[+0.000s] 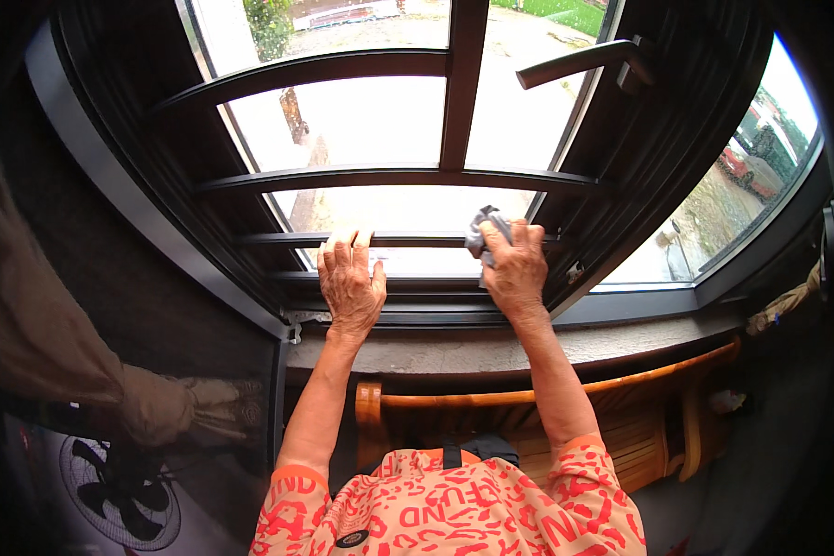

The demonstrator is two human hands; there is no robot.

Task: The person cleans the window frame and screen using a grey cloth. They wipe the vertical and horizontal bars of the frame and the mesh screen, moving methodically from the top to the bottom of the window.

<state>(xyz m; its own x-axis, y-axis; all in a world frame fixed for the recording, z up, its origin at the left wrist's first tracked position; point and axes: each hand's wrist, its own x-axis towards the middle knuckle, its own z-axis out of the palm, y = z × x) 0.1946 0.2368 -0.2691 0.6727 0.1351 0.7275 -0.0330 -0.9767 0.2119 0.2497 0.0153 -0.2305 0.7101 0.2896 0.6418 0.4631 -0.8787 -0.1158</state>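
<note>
**Wiping the lower window bar: keep the cloth bunched and the brace flat**

Start nearest you: the wooden chair back (528, 397) sits just below your forearms, against the rough sill (491, 350), so lean over it without putting your weight on it (it looks light).

Your left hand (350, 283) lies palm down with its fingers spread and flat, gripping nothing, on the dark bottom rail of the window frame (408, 306). Use it as your brace and press straight down, not outward toward the glass.

Your right hand (514, 269) is curled closed around the grey cloth (485, 227), which bulges out just past your fingertips, touching the lowest horizontal bar (398, 240). I judge the wipe will go best if you keep the wad tight under the fingertips and draw it along the bar toward your left fingers in one pass, then fold to a clean face.

Beyond your fingertips, above and to the right, the window handle (579, 63) juts inward; mind your knuckles if you reach up toward the higher bars (398, 176).
</note>
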